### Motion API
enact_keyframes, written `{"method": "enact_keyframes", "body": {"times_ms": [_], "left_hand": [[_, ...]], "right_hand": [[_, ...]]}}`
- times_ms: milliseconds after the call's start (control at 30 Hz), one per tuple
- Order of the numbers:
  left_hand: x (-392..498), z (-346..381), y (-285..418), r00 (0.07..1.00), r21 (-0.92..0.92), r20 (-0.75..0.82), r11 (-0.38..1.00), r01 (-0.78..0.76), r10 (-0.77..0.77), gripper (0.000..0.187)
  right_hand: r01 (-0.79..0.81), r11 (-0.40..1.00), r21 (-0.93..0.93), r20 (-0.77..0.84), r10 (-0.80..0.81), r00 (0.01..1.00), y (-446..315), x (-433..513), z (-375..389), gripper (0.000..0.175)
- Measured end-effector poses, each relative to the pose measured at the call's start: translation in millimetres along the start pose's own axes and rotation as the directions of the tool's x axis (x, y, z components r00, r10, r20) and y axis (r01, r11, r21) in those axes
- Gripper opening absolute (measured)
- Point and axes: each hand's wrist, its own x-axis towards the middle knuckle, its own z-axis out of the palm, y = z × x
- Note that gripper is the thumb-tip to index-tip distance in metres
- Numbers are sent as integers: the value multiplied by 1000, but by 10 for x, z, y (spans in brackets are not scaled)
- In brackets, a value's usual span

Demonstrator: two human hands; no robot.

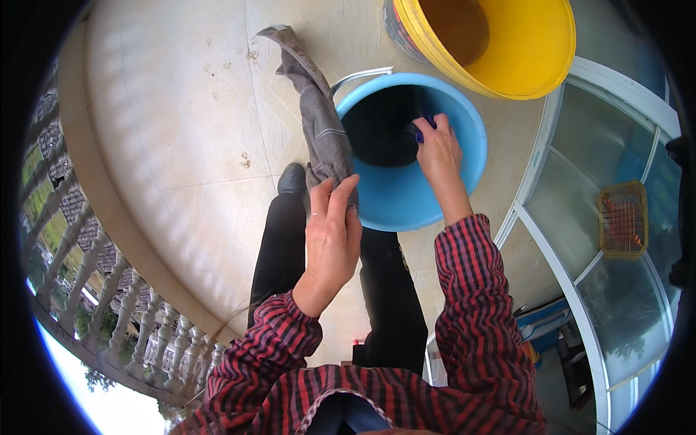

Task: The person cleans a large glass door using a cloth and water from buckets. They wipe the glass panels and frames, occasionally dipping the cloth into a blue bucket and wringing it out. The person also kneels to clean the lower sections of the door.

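A light-blue plastic bucket (405,201) with dark liquid (380,130) in it stands on the floor in front of my legs. Over its left rim lies a long grey cloth (326,128), its far end hanging off onto the floor side. My left hand (331,234) grips the near end of this cloth by the rim. Inside the bucket's right half, my right hand (439,157) is closed around a small purple object (419,136), mostly hidden by the fingers; it may be a brush.
A yellow bucket (522,49) with brownish liquid stands beyond the blue one. On the right is a glass-panelled door (603,136) with a white frame. A balustrade (114,315) curves along the left. Dirt marks (245,159) spot the tiled floor (185,119).
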Motion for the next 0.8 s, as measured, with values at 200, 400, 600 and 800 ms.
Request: {"method": "enact_keyframes", "body": {"times_ms": [200, 400, 600, 800], "left_hand": [[99, 564, -317, 967, 295, 226, 938, -180, 115, 62], [129, 225, -431, 964, 439, 259, 883, -165, 51, 41], [310, 1, -558, 857, 520, 482, 728, -447, 182, 23], [237, 1, -589, 870, 511, 461, 749, -422, 176, 20]], "right_hand": [[-92, 981, -171, 457, 162, 875, 122, 586, 1362, 35], [-158, 980, -120, 211, 180, 961, 277, 449, 1318, 34], [35, 985, -166, 199, -1, 980, 380, 484, 1551, 34], [22, 987, -157, 515, 62, 855, 548, 463, 1578, 30]]}}
